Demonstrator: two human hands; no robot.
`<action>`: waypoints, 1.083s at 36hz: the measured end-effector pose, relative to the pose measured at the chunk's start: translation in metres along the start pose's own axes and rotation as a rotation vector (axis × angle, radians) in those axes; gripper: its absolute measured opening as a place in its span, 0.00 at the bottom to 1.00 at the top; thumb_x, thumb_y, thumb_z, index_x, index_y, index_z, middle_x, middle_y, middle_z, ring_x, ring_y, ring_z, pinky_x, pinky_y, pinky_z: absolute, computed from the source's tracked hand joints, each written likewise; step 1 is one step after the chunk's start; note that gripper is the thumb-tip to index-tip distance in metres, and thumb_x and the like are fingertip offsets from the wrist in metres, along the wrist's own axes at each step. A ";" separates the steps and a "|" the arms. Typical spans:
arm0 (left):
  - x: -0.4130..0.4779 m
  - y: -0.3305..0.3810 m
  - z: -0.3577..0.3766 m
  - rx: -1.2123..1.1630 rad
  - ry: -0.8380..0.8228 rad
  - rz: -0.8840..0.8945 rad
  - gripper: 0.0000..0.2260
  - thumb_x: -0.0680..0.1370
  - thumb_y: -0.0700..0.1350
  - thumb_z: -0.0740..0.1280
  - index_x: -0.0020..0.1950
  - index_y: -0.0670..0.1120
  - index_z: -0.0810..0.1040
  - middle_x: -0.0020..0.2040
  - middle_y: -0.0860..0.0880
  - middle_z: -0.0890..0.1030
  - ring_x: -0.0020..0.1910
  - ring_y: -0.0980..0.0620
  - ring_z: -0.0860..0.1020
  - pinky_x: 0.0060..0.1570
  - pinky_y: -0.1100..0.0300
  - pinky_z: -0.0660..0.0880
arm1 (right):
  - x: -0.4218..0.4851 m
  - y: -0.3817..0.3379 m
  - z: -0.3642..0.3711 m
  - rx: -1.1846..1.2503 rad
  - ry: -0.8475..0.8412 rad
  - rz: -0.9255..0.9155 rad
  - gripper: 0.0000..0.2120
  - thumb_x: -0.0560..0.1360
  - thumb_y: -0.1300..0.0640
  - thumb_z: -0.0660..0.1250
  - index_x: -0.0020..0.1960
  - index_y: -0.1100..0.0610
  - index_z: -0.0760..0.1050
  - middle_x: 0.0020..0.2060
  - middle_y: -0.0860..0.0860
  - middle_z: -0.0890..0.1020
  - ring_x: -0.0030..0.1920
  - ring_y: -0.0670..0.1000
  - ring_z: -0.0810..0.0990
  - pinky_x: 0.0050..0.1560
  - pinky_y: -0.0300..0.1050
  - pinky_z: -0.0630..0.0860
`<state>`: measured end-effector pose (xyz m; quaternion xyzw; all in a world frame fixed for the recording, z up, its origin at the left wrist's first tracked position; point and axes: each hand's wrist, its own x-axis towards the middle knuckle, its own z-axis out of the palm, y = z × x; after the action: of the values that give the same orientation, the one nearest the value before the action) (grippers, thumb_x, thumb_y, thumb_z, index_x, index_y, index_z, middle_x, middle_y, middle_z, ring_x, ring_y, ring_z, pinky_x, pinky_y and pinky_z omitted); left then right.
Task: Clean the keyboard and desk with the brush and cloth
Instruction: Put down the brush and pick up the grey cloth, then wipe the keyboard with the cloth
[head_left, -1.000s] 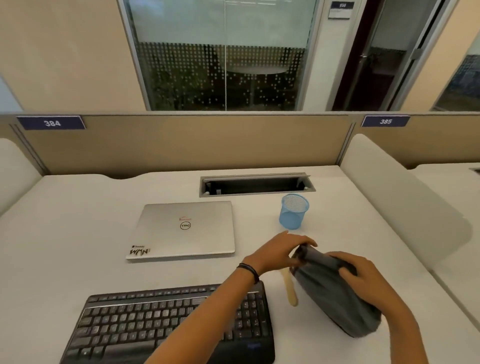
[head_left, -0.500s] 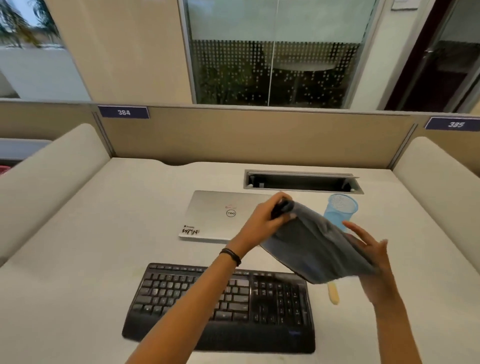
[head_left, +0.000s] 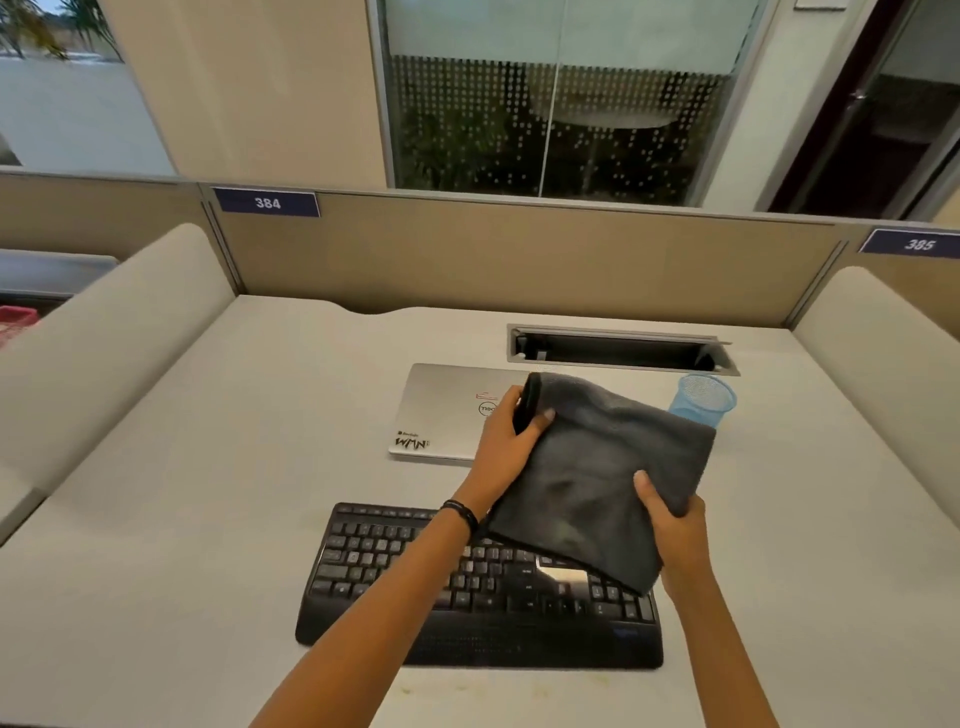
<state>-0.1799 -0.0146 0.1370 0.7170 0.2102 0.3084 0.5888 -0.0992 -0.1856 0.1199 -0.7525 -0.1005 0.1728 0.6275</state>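
Note:
A dark grey cloth (head_left: 597, 467) hangs spread in the air between both hands, above the right half of the black keyboard (head_left: 441, 582). My left hand (head_left: 511, 441) pinches its upper left corner over the laptop. My right hand (head_left: 670, 525) grips its lower right edge, thumb on top. The keyboard lies on the white desk (head_left: 208, 467) near the front edge, its upper right part hidden by the cloth. The brush is hidden from view.
A closed silver laptop (head_left: 447, 410) lies behind the keyboard. A blue mesh cup (head_left: 704, 400) stands to its right, partly behind the cloth. A cable slot (head_left: 618, 351) is set in the desk at the back. Padded dividers flank the desk on both sides.
The cloth was lifted off the desk at the right, carried left and spread out over the keyboard. My right hand has closed on its edge. The brush handle is no longer visible.

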 end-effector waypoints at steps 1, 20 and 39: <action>-0.002 -0.003 -0.003 -0.006 -0.013 -0.021 0.09 0.79 0.46 0.65 0.57 0.53 0.69 0.50 0.61 0.74 0.46 0.72 0.73 0.43 0.79 0.69 | -0.002 -0.001 0.002 0.008 0.033 -0.004 0.20 0.69 0.43 0.66 0.55 0.55 0.70 0.52 0.55 0.77 0.55 0.60 0.76 0.60 0.61 0.73; -0.033 -0.059 -0.059 0.004 -0.232 -0.082 0.11 0.80 0.39 0.62 0.61 0.48 0.72 0.44 0.46 0.83 0.43 0.49 0.81 0.52 0.56 0.78 | -0.044 -0.028 0.008 -0.216 0.354 -0.305 0.12 0.76 0.55 0.65 0.40 0.64 0.73 0.32 0.57 0.76 0.33 0.52 0.73 0.37 0.41 0.69; -0.108 -0.171 -0.236 0.671 0.006 -0.027 0.16 0.80 0.45 0.62 0.67 0.52 0.68 0.67 0.50 0.72 0.64 0.56 0.68 0.65 0.60 0.62 | -0.046 0.046 0.073 -0.860 0.040 -0.230 0.06 0.78 0.57 0.59 0.47 0.54 0.75 0.36 0.53 0.81 0.35 0.51 0.76 0.33 0.40 0.67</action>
<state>-0.4101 0.1202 -0.0228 0.8670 0.3115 0.2163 0.3234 -0.1721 -0.1452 0.0699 -0.9322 -0.2339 0.0298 0.2746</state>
